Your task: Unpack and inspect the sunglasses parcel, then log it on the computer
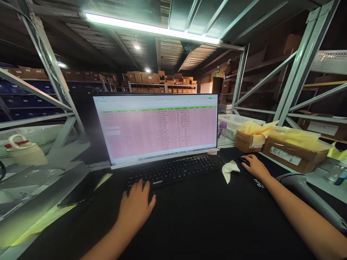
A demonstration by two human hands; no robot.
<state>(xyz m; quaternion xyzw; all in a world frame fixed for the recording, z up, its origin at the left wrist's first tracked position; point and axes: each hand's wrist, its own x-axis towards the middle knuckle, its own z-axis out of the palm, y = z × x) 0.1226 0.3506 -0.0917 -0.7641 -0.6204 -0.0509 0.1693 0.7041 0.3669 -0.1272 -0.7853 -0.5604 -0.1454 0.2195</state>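
My left hand [136,202] lies palm down with its fingers spread at the near left edge of the black keyboard [173,170], fingertips by the lower-left keys. My right hand [256,167] rests over a dark computer mouse [245,161] on the black desk mat [195,216]; its fingers curve over the mouse, which is mostly hidden. Behind the keyboard stands a monitor [159,130] showing a spreadsheet with a green header row and pink rows. A crumpled white tissue [230,170] lies between the keyboard and my right hand.
A grey barcode scanner [311,195] lies beside my right forearm. Cardboard boxes [294,148] holding yellow paper and a white basket [235,122] stand at the back right. On the left are a dark phone-like slab [81,189] and a cream container [27,151] with a handle. Metal shelf posts flank the desk.
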